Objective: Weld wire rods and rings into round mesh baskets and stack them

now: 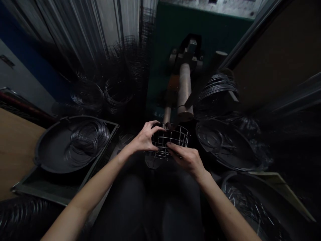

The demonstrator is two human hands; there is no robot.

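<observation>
A round wire basket (pixel 173 140) of welded steel hoops and uprights is being held between both hands, above the person's lap. The left hand (pixel 144 138) is gripping it from the side, its fingers (pixel 156 126) curling over the top hoop in a closed grip. The right hand (pixel 187 159) is clasping the near side, its fingertips (pixel 170 144) pressing across the wires, so the basket is sitting just beyond that grip rather than deep in the palm. Both hands are working at the upper part of the basket, and neither is letting go.

Just behind it, a thick steel roller (pixel 185 90) is rising from a dark green machine frame (pixel 170 20). To the left, a black round pan (pixel 52 150) is holding a loose coil of wire (pixel 87 140), and it is sitting on a dark tray (pixel 47 190) beside a tan wooden desk (pixel 17 150). To the right, a second black pan (pixel 220 144) is lying near the hands, while more coils (pixel 217 88) are hanging in shadow above it, and a round tub of wire pieces (pixel 250 207) is standing lower down
</observation>
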